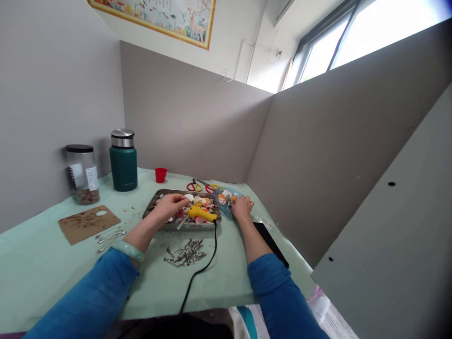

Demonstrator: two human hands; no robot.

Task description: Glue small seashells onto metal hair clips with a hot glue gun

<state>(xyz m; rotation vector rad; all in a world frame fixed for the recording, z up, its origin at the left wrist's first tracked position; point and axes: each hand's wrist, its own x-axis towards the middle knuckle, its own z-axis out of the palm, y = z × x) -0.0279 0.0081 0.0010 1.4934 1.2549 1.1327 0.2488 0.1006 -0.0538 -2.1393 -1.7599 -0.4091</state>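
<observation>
Left hand (173, 205) hovering over rectangular silver metal tray (197, 227), right hand (242, 207) curling over round translucent blue dish (225, 210), cannot tell if either is pinching anything

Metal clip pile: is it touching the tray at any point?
Apart. The head view shows a strip of green cloth between the metal clips and the near side of the metal tray.

Grey partitions (197, 108) stand on the left, far and right sides of a table (229, 278) topped in pale green. Above the far one, a gold-framed picture (158, 19) hangs on a white wall (235, 28); at upper right, bright daylight fills a dark-framed window (384, 33).
</observation>
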